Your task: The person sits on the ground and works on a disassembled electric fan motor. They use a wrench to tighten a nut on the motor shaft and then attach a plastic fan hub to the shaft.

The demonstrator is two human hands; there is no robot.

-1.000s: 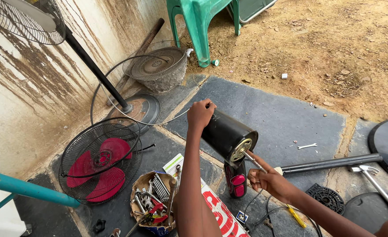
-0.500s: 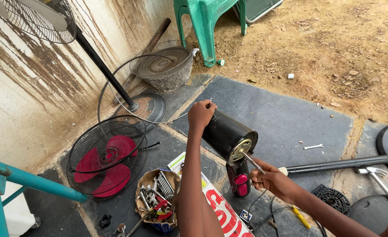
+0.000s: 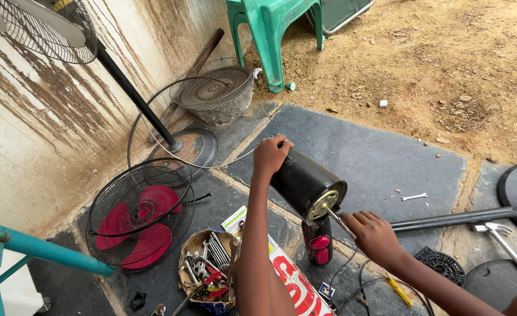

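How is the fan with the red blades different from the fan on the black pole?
The fan with the red blades lies low on the ground, leaning by the wall; the fan on the black pole stands high up. The red-bladed fan has a black wire cage and no pole; the pole fan's blades look pale, and its pole meets a round base. Both have round wire cages and stand close to the stained wall.

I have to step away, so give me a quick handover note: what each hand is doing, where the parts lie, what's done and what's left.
Left hand: grips the rear end of the black fan motor, held tilted above the floor.
Right hand: holds a thin tool against the motor's brass-coloured front end.
Nearby: red-bladed fan cage and box of tools to the left, hammer and black pole to the right.
Done: motor is off its stand.
Left: work on the front end; reassembly.
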